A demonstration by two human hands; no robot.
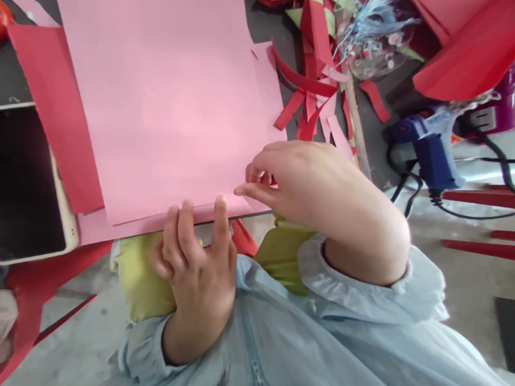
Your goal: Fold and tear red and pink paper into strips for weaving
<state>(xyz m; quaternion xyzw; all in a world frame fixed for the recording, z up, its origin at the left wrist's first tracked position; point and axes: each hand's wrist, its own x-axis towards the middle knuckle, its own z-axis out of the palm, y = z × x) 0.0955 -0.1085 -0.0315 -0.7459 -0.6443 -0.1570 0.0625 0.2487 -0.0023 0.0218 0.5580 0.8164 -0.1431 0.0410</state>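
Left hand (201,271): it is opened with fingers spread, the tips at the near edge of the pink sheet (166,105); I see nothing held in it.
Right hand (291,174): bent at the wrist, thumb and curled fingers close together at the same edge; if they pinch the paper, I cannot tell.
Sheet's place: it lies before the person on the tabletop (374,152), its near edge just beside the tabletop's border, with more pink paper under it.
Room on left: narrow, because a phone (19,182) and a red paper (64,122) lie there, the paper overlapping the phone's side.
Room on right: a dark strip of tabletop shows before the blue glue gun (430,149); farther, cut strips (315,57) crowd beside the sheet.
Clear dish (376,71): beyond these, containing pale blue tassels (373,23) and small beads (391,59).
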